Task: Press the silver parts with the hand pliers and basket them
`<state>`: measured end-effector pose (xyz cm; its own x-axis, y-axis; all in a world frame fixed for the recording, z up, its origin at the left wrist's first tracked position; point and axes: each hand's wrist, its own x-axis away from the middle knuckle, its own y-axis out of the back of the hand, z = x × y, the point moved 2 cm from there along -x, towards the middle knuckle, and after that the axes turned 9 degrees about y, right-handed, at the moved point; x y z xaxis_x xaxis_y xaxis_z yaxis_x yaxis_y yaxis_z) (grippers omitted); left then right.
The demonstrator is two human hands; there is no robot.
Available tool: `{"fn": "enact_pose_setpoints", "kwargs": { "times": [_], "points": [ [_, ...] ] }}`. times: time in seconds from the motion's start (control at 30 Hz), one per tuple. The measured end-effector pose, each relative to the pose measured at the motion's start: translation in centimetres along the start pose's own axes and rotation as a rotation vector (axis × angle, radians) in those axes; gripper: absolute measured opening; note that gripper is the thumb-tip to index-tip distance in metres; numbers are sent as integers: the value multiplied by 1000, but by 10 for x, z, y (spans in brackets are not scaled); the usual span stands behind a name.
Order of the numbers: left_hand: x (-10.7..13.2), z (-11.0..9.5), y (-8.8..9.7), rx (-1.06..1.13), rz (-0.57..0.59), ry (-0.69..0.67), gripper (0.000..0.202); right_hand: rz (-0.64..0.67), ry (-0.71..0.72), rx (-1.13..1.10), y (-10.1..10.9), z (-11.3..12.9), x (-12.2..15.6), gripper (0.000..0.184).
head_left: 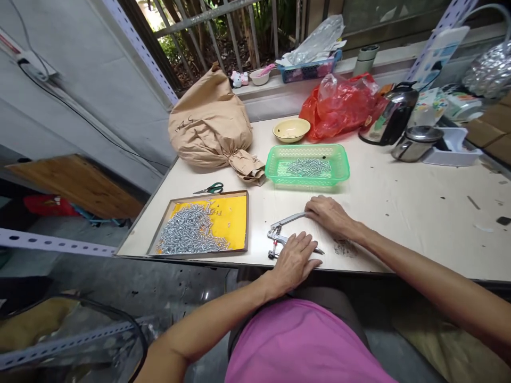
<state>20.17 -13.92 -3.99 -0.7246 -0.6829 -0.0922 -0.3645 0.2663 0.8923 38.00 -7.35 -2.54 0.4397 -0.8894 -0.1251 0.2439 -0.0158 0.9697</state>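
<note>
A metal plier-like hand tool (pixel 279 232) lies near the front edge of the pale table (pixel 399 213). My left hand (pixel 294 259) rests flat on its lower handle, fingers spread. My right hand (pixel 329 213) lies on the table with its fingertips touching the end of the upper handle. A yellow tray (pixel 235 218) with a heap of small metal screws (pixel 191 231) sits to the left. Beyond the tool stands a green plastic basket (pixel 339 165) holding more screws (pixel 309 167).
Green-handled scissors (pixel 211 188) lie behind the tray. A tied brown paper sack (pixel 211 127), a yellow bowl (pixel 291 129), a red plastic bag (pixel 339 103) and a steel kettle (pixel 391 114) stand along the back. A white tub (pixel 455 146) with a steel pot sits at right.
</note>
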Motion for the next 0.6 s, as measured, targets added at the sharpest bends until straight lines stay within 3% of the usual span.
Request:
{"fn": "enact_pose_setpoints", "kwargs": {
  "times": [0.1, 0.17, 0.33, 0.4, 0.47, 0.6],
  "points": [
    [1, -1, 3, 48, -8, -2, 47, 6, -50, 36, 5, -2, -16, 14],
    [1, 0, 4, 68, -22, -10, 49, 52, -36, 75, 10, 10, -26, 17],
    [4, 1, -4, 94, 13, 12, 49, 194, 446, 38, 8, 88, -45, 9],
    [7, 1, -8, 68, 31, 56, 50, 242, 571, 72, 0, 111, -48, 9],
    [10, 0, -10, 31, 51, 76, 51, 254, 641, 114, -10, 122, -49, 13],
    [13, 1, -12, -24, 89, 71, 56, 205, 731, 67, -21, 117, -46, 13]
  ]
}}
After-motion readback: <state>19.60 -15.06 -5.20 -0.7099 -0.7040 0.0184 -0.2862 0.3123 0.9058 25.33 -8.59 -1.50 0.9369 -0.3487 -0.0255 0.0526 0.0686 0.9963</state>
